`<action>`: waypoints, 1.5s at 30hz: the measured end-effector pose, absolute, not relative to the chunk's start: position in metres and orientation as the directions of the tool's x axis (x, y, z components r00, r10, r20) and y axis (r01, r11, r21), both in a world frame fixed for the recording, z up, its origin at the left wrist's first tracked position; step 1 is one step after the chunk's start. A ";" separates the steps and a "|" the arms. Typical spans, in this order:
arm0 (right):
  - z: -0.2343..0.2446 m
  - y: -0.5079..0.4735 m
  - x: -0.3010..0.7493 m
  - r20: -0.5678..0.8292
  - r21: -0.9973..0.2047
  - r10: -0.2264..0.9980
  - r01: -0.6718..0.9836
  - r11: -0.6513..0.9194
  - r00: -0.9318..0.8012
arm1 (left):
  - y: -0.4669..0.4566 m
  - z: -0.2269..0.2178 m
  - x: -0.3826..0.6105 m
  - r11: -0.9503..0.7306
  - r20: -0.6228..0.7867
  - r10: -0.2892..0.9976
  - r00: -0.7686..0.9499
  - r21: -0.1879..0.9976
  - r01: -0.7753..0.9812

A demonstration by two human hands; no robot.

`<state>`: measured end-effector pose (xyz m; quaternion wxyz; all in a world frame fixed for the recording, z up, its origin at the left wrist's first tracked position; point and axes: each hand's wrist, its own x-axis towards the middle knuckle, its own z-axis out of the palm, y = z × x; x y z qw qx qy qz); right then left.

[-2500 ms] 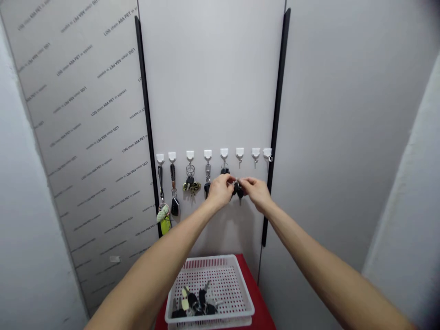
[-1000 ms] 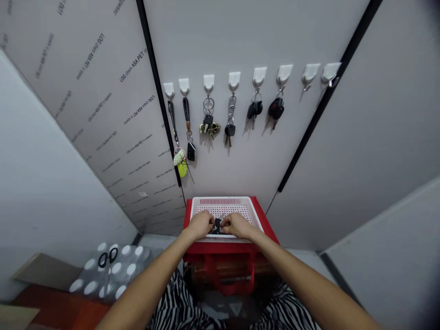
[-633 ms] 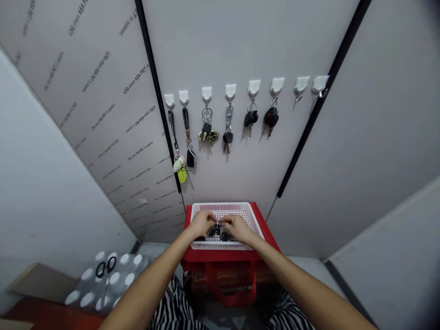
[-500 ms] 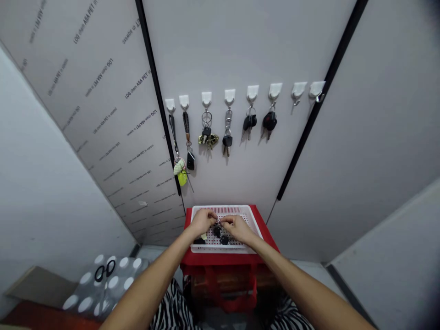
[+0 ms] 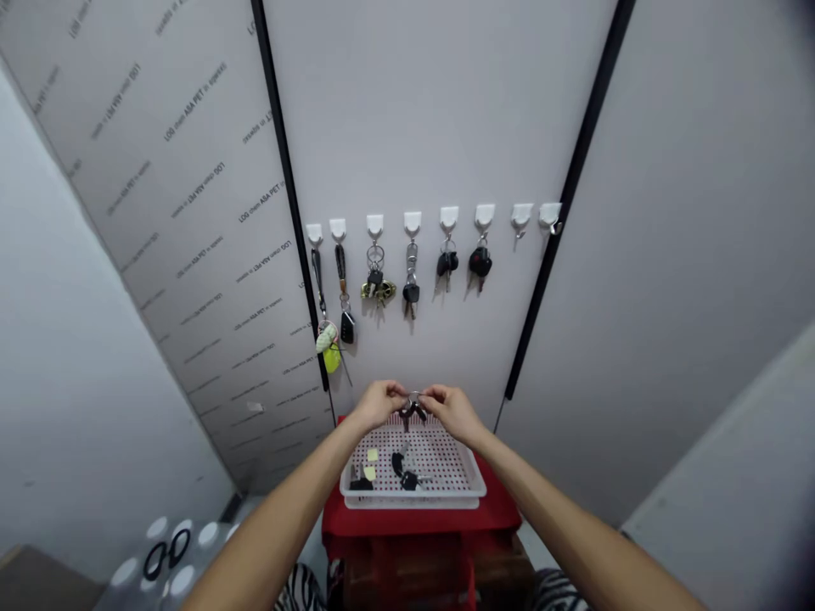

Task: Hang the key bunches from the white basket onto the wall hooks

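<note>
My left hand point(image 5: 382, 402) and my right hand point(image 5: 451, 409) pinch a metal key ring point(image 5: 414, 394) between them, one at each side. Dark-headed keys point(image 5: 413, 412) dangle from that ring, above the far edge of a white perforated basket point(image 5: 458, 458). Inside the basket lie more black-headed keys point(image 5: 408, 480), a dark key point(image 5: 362, 484) at the left, and small pale yellow pieces point(image 5: 370, 472). My fingertips partly cover the ring.
White hooks on the wall hold several key sets point(image 5: 411, 293); two hooks point(image 5: 521, 214) at the right carry none. The basket rests on a red cloth point(image 5: 420, 523). White-capped bottles point(image 5: 182, 580) with black-handled scissors point(image 5: 166, 553) stand lower left.
Both hands have risen out of the basket toward its far side, lifting the key ring with its keys. The camera view has tilted up, so the wall hooks appear lower.
</note>
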<state>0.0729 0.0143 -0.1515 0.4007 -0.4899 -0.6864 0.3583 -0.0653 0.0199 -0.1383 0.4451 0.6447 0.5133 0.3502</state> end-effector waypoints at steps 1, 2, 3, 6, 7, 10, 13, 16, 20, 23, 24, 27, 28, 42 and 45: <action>-0.145 0.015 0.076 0.204 -0.890 0.960 0.372 0.264 -0.192 | 0.022 -0.135 -0.062 -0.091 0.011 0.973 0.230 0.935 0.343; -0.138 0.016 0.078 0.213 -0.894 0.960 0.360 0.266 -0.181 | 0.024 -0.131 -0.058 -0.113 0.033 0.972 0.231 0.933 0.342; -0.131 0.016 0.081 0.223 -0.896 0.960 0.351 0.271 -0.170 | 0.027 -0.128 -0.054 -0.139 0.061 0.972 0.228 0.928 0.346; -0.113 0.017 0.091 0.264 -0.891 0.955 0.344 0.295 -0.134 | 0.033 -0.119 -0.040 -0.232 0.165 0.963 0.212 0.909 0.347; -0.107 0.018 0.096 0.276 -0.888 0.954 0.347 0.301 -0.120 | 0.034 -0.115 -0.034 -0.261 0.200 0.959 0.203 0.903 0.342; -0.084 0.021 0.112 0.313 -0.884 0.947 0.343 0.317 -0.067 | 0.034 -0.097 -0.017 -0.357 0.315 0.934 0.171 0.865 0.352; -0.053 0.025 0.129 0.360 -0.891 0.933 0.307 0.335 0.026 | 0.029 -0.069 0.000 -0.479 0.444 0.877 0.182 0.784 0.396; -0.018 0.030 0.146 0.409 -0.896 0.900 0.255 0.364 0.153 | 0.026 -0.037 0.019 -0.601 0.545 0.798 0.257 0.686 0.409; 0.023 0.038 0.164 0.457 -0.889 0.845 0.189 0.418 0.278 | 0.025 0.002 0.043 -0.668 0.620 0.734 0.277 0.585 0.461; 0.042 0.044 0.173 0.457 -0.889 0.820 0.154 0.430 0.344 | 0.027 0.024 0.056 -0.668 0.632 0.723 0.278 0.538 0.514; 0.046 0.046 0.175 0.452 -0.891 0.813 0.148 0.428 0.367 | 0.028 0.029 0.059 -0.669 0.633 0.720 0.284 0.527 0.524; 0.053 0.052 0.179 0.429 -0.901 0.795 0.140 0.411 0.429 | 0.031 0.040 0.068 -0.664 0.626 0.722 0.294 0.509 0.547; 0.054 0.054 0.180 0.419 -0.905 0.792 0.138 0.402 0.443 | 0.032 0.042 0.070 -0.658 0.619 0.727 0.295 0.508 0.555; 0.035 0.073 0.178 0.398 -0.917 0.755 0.201 0.345 0.521 | 0.027 -0.010 0.041 -0.577 0.464 0.814 0.349 0.579 0.576; 0.003 0.071 0.176 0.493 -0.867 0.625 0.288 0.406 0.605 | 0.022 -0.059 0.003 -0.511 0.377 0.859 0.345 0.630 0.585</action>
